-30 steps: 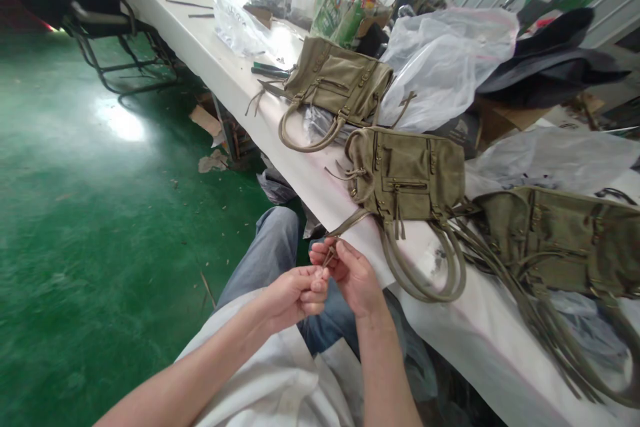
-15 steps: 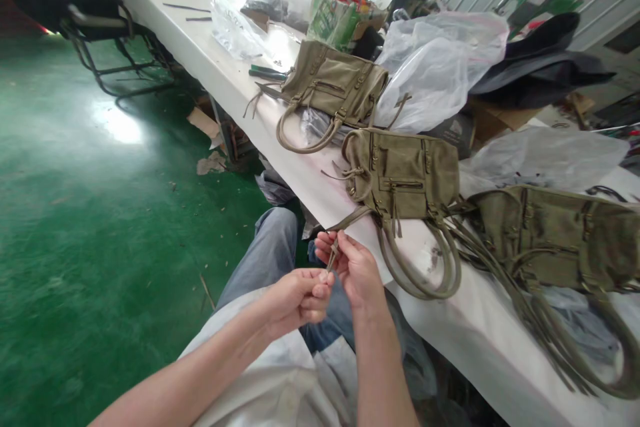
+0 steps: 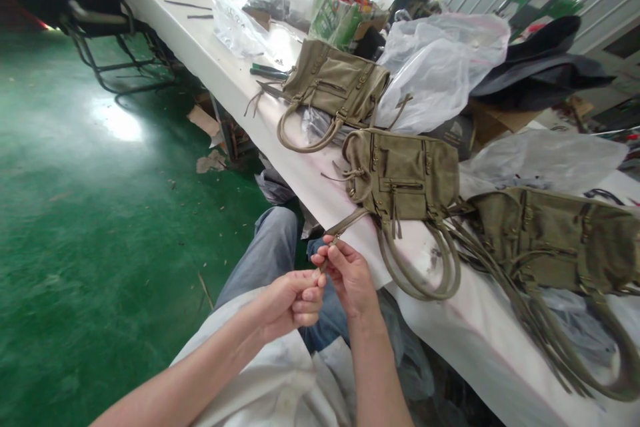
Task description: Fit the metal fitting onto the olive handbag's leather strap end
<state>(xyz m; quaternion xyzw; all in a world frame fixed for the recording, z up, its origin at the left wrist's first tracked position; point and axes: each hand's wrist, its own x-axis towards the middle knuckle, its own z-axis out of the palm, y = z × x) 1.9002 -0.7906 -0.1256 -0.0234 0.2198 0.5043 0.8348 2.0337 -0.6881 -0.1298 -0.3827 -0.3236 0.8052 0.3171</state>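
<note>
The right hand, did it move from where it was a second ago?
Yes, a little. The right hand slid left and up along the strap, measured against the middle bag on the table. Its fingers pinch the strap end with the left hand.

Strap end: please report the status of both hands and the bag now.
Left hand and right hand both pinching strap end, off table edge. Strap runs to middle bag. Nothing in the way.

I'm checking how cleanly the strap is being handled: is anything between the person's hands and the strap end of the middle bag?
Nothing visible. The left hand and right hand both pinch the strap end directly, just off the table edge. The strap runs unobstructed back to the middle bag.
</note>
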